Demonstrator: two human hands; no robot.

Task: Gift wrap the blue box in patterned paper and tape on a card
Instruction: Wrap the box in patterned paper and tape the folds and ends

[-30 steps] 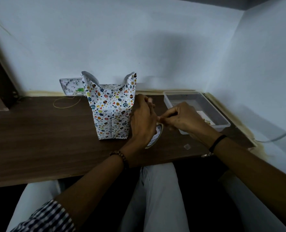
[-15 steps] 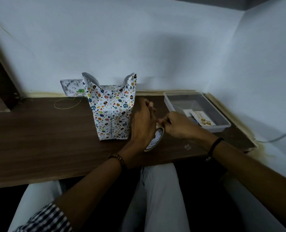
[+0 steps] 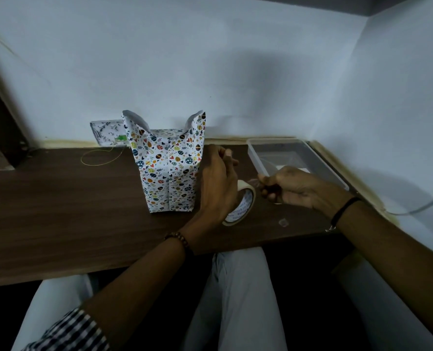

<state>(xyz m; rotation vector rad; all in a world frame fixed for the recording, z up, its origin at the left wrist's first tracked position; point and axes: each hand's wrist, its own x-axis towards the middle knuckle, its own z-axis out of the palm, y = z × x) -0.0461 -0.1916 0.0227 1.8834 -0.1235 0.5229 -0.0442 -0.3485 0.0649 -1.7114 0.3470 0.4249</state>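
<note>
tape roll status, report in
Left hand grips tape roll; right hand pinches tape end. Wrapped box upright beside them, top flaps open. Nothing blocking.

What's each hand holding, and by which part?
Left hand grips the tape roll around its rim; right hand pinches the tape end pulled off the roll.
</note>
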